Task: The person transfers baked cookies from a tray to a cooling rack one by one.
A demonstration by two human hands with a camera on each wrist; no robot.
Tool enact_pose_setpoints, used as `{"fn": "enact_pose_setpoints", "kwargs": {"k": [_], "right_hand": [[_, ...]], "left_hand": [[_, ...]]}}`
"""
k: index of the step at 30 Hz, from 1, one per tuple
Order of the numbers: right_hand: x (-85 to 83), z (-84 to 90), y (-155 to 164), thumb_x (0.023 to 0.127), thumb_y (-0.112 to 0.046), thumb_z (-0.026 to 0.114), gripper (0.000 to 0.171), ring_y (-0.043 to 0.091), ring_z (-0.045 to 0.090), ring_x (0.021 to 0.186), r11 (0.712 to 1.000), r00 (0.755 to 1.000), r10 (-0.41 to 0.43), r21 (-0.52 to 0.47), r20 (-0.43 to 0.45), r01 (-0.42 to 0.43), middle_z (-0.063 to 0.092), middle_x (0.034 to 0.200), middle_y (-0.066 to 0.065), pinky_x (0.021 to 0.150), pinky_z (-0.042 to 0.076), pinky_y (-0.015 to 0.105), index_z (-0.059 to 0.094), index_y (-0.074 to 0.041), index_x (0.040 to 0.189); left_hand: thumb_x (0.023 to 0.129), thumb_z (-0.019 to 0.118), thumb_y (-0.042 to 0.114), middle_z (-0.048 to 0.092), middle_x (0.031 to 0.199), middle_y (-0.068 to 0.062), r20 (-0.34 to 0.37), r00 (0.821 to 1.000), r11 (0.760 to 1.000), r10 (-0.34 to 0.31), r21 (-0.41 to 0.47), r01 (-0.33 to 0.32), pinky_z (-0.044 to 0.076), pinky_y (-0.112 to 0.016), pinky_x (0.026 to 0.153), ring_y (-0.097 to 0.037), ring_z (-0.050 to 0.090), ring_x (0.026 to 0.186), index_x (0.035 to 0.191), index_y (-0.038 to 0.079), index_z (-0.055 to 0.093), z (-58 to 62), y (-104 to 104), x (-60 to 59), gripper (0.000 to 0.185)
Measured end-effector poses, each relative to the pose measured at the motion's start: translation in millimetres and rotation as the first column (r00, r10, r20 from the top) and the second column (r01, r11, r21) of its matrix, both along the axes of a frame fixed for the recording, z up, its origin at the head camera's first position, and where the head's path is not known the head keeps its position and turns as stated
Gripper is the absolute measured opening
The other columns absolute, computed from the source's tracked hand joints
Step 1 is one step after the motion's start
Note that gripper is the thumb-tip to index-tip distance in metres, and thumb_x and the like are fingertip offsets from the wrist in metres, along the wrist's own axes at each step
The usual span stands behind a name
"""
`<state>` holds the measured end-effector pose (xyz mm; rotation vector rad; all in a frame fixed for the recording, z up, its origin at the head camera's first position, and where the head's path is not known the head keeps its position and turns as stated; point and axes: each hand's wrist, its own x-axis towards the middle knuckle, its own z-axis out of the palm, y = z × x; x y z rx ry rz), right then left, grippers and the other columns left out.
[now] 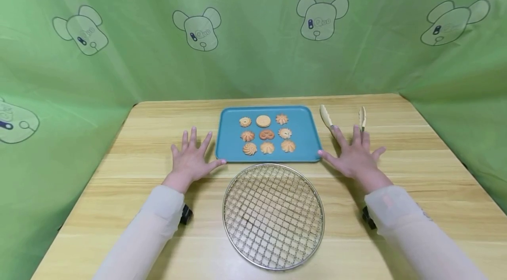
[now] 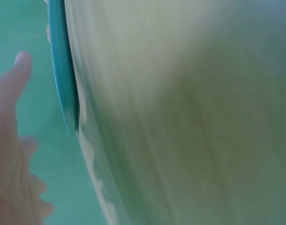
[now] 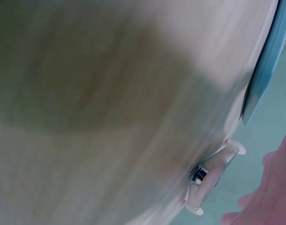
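A blue tray (image 1: 229,139) carries several cookies (image 1: 263,121) of different shapes, laid in neat rows. In front of it lies a round wire rack (image 1: 273,216) with a metal rim. My left hand (image 1: 190,163) is spread with straight fingers at the tray's left side, its thumb close to the near left corner. To the right, my spread right hand (image 1: 356,159) hovers in front of a pair of tongs (image 1: 325,116), covering their middle in the head view. Its thumb is by the tray's near right corner. Neither hand holds anything.
Everything lies on a wooden table (image 1: 138,214). Green curtains (image 1: 253,68) printed with bear heads hang behind it and at both sides. The tongs (image 3: 211,176) also show in the right wrist view, beside the tray's edge (image 3: 267,61).
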<state>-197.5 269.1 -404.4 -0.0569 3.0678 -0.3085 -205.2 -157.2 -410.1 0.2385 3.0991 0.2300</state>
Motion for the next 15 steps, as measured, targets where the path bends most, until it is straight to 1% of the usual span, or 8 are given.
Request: {"fn": "enact_pose_setpoints", "kwargs": {"k": [8, 15], "right_hand": [[-5.0, 0.7, 11.0, 0.085, -0.077, 0.032, 0.097, 0.062, -0.017, 0.127, 0.999, 1.0, -0.03, -0.022, 0.006, 0.031, -0.022, 0.147, 0.034, 0.079, -0.019, 0.082, -0.002, -0.018, 0.154], [-10.3, 0.6, 17.7, 0.083, -0.08, 0.03, 0.099, 0.063, -0.016, 0.126, 0.997, 0.997, -0.067, -0.024, 0.024, 0.067, -0.023, 0.146, 0.035, 0.079, -0.017, 0.083, -0.004, -0.019, 0.154]], "left_hand": [[0.082, 0.042, 0.077, -0.006, 0.157, -0.019, 0.005, 1.0, 1.0, -0.021, -0.02, 0.021, 0.003, -0.071, 0.105, -0.044, -0.004, 0.14, 0.155, 0.025, 0.014, 0.0, -1.5, -8.4, 0.094], [0.082, 0.039, 0.078, -0.007, 0.157, -0.018, 0.019, 1.0, 0.999, -0.02, -0.042, 0.021, 0.004, -0.069, 0.106, -0.044, -0.004, 0.141, 0.155, 0.026, 0.012, 0.3, -4.1, -14.9, 0.093]]}}
